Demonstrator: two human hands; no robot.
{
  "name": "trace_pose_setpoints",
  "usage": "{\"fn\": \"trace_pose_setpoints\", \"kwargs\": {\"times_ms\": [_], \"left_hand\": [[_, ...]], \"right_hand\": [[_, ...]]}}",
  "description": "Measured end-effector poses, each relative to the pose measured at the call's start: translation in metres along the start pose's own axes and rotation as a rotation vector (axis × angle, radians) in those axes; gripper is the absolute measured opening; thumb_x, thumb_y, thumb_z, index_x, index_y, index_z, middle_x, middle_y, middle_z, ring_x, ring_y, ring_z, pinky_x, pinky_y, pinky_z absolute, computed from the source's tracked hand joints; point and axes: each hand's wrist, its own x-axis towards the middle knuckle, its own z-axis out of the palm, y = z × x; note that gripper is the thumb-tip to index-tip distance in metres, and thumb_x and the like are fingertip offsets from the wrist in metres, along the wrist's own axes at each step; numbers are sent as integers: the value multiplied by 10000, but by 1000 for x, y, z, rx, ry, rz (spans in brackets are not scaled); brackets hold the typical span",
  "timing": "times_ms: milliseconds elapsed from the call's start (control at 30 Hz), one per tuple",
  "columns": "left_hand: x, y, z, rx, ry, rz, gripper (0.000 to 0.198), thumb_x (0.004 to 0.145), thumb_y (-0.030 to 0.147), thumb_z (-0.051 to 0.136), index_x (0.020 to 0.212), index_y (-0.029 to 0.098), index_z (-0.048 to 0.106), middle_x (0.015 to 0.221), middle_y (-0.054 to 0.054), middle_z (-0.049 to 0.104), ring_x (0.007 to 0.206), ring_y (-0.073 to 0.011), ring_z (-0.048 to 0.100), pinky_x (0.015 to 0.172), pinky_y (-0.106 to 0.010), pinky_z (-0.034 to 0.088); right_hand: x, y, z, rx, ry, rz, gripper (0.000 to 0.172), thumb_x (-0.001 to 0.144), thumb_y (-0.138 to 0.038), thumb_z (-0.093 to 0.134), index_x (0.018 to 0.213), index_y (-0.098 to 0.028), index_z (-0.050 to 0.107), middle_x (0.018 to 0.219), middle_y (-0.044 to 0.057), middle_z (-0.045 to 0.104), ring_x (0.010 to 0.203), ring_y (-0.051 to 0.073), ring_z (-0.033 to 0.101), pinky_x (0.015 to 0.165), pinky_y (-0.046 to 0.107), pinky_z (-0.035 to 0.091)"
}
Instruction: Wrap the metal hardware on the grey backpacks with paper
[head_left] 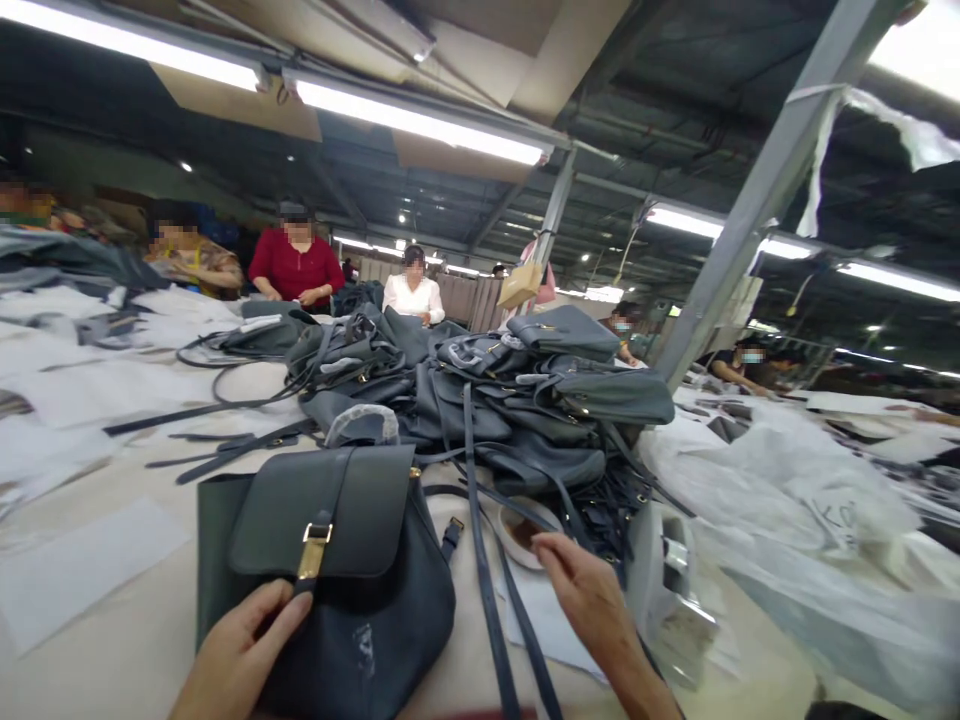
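Note:
A dark grey leather handbag [337, 560] with a flap and a gold buckle lies on the table right in front of me. My left hand [244, 645] rests on its lower front, fingers bent and pressed to the leather near the buckle strap. My right hand [589, 595] reaches forward to the right of the bag, fingers curled at a small round dish [517, 530]. Long dark straps [487, 590] run from the bag past my right wrist.
A big heap of the same grey bags [525, 400] and loose straps fills the table's middle. White sheets [82, 570] lie at left, crumpled plastic wrap [787, 520] at right. Several people work at the far side; a slanted steel post [757, 200] rises at right.

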Motion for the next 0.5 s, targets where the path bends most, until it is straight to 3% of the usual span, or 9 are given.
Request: {"fn": "trace_pose_setpoints", "kwargs": {"times_ms": [133, 233, 400, 500], "left_hand": [[3, -13, 7, 30, 51, 40, 681, 586, 894, 465, 577, 224, 588, 588, 21, 588, 636, -191, 582, 616, -235, 485], [3, -18, 10, 40, 83, 76, 647, 623, 868, 472, 598, 237, 609, 615, 20, 627, 660, -195, 614, 632, -225, 507], [-1, -16, 10, 40, 108, 103, 656, 635, 872, 467, 626, 238, 636, 662, 11, 664, 705, -202, 651, 684, -224, 533], [-2, -14, 8, 36, 55, 119, 677, 667, 873, 430, 626, 233, 645, 661, 5, 672, 702, -200, 661, 689, -225, 541]], "right_hand": [[44, 56, -29, -247, 49, 245, 274, 977, -168, 411, 1038, -144, 677, 1050, 109, 721, 997, 219, 669, 910, 351, 491], [72, 84, -29, -311, -2, 356, 196, 945, -266, 570, 1084, -149, 644, 1119, 87, 670, 1001, 217, 648, 881, 420, 525], [89, 96, -16, -239, -7, 432, 294, 928, -322, 605, 1179, -169, 597, 1191, 80, 626, 1007, 221, 636, 854, 435, 544], [93, 91, -22, -96, 63, 436, 268, 932, -318, 599, 1151, -166, 605, 1154, 74, 638, 977, 211, 644, 833, 420, 551]]}}
